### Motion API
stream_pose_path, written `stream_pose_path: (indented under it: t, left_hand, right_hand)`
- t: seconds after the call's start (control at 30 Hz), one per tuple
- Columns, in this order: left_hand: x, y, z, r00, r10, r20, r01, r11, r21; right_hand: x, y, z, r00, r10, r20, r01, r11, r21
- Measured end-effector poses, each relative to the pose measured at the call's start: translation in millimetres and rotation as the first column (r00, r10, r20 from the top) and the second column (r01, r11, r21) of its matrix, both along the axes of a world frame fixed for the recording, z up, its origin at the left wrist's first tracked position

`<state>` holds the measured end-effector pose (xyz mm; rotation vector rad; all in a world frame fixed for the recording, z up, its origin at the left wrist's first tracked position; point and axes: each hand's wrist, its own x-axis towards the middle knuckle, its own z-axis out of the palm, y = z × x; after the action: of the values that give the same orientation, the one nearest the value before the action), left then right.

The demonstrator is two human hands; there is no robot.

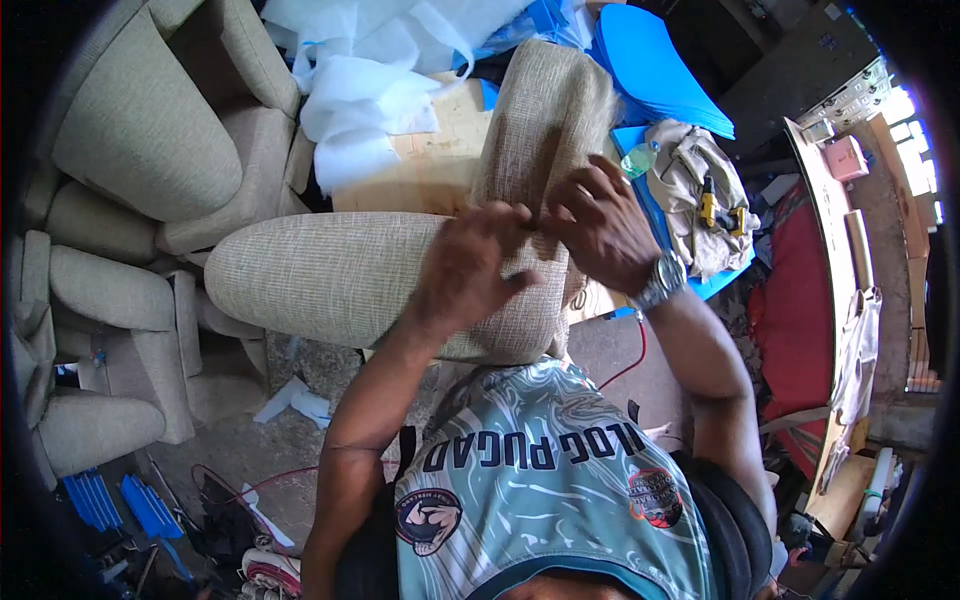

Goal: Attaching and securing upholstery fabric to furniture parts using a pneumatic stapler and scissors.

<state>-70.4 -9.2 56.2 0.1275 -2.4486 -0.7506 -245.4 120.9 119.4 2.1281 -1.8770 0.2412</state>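
Observation:
An L-shaped upholstered chair piece (330, 275) in beige woven fabric lies in front of my body, one padded arm to the left and another standing away from me. At the inner corner where the two parts meet, both hands work on the fabric. My left hand (468, 268) rests over the near part, a little blurred, its thumb apart and its fingers bent toward the corner. Close beside it, my right hand (605, 225) has curled fingers closed on the fabric (545, 150) at the corner. The fingertips' exact hold is partly hidden. A metal watch is on my right wrist.
Beneath the piece is a wooden table (440, 140) with white padding sheets (370, 95). Blue foam sheets (655, 65), a clear bottle (640, 158) and a yellow-black power drill (708, 205) on cloth lie at the far right. Beige chairs (140, 120) crowd the left. A red hose (640, 345) hangs nearby.

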Motion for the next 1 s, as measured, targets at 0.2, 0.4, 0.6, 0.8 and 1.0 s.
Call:
stream_pose_path:
  t: [0.2, 0.4, 0.6, 0.8, 1.0]
  left_hand:
    - [12.2, 27.9, -12.6, 0.999, -0.045, -0.002, 0.045, 0.997, -0.057]
    - [6.1, 14.5, -9.1, 0.994, -0.075, -0.082, 0.085, 0.989, 0.123]
    - [-41.1, -47.5, 25.3, 0.991, 0.077, -0.106, -0.015, 0.872, 0.489]
    - [-92.2, -78.9, 13.5, 0.975, 0.202, -0.094, -0.107, 0.794, 0.599]
    - [-103.3, -56.5, -17.8, 0.961, 0.268, -0.068, -0.189, 0.818, 0.544]
  right_hand:
    - [-9.6, 83.0, -58.5, 0.897, -0.271, 0.349, 0.308, 0.95, -0.056]
    - [-5.4, 75.2, -71.0, -0.036, -0.254, 0.966, 0.704, 0.68, 0.205]
    - [-24.5, 48.4, -65.6, -0.535, -0.401, 0.744, 0.293, 0.738, 0.608]
    - [0.3, 26.7, -60.0, -0.694, -0.039, 0.719, 0.462, 0.742, 0.486]
    - [-15.2, 33.7, -59.2, -0.596, -0.415, 0.687, 0.203, 0.751, 0.629]
